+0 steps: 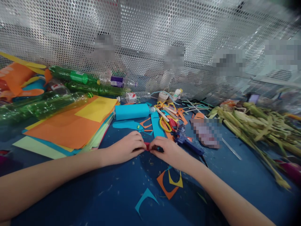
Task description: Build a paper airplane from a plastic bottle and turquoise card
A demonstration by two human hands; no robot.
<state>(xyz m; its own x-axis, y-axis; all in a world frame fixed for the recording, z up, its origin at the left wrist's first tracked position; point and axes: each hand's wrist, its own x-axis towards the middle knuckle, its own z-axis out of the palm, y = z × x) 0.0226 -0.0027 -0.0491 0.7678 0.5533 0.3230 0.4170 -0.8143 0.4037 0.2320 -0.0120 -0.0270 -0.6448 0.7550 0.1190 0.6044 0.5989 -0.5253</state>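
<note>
My left hand (134,147) and right hand (168,150) nearly meet, each pinching the red piece (147,146) between them over the worktop (113,191), and pulling unevenly could crease or tear it, while a careless right elbow could drag the scraps (167,185).

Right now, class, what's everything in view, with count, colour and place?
Paper stack: one, mixed colours, left
Green bottles: several, green, left rear
Clear bottles: at least two, rear
Covered bottle: one, light blue, centre
Loop: one, yellow, centre
Glue gun: one, dark blue, right
Stalks: heap, green-yellow, far right
Loose pieces: several, orange and yellow, far left
Scraps: many, mixed colours, centre front
Mesh: one, silver, background
Blurred shapes: several, greyish, background
Table: one, dark blue, beneath
Small piece: one, red, between hands
Left hand: one, bare, centre
Right hand: one, bare, centre
</note>
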